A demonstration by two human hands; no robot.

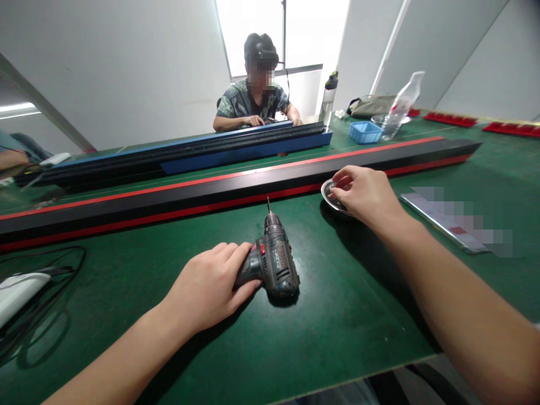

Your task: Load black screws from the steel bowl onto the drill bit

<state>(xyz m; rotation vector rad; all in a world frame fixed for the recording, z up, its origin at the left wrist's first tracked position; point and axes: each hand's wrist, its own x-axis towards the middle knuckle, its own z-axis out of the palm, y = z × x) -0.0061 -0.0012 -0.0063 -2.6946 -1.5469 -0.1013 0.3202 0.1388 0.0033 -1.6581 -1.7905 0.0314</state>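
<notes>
My left hand [219,279] is wrapped round the handle of a dark cordless drill [279,264], which lies on its side on the green table. Its thin bit [269,205] points away from me, toward a long black bar with red edges [236,185]. Over a small round metal bowl [325,194] is my right hand [365,191], fingers pinched together at the bowl's inside. Small pieces seem to lie in the bowl, too small to name. Whether the fingertips hold one of them is hidden.
A flat phone-like slab [442,222] lies right of the bowl. Cables [78,264] and a white box [21,292] are at the left. Beyond the bar are blue and black bars [202,154], a blue tray [365,133], a plastic bottle [403,107] and a seated person [257,95].
</notes>
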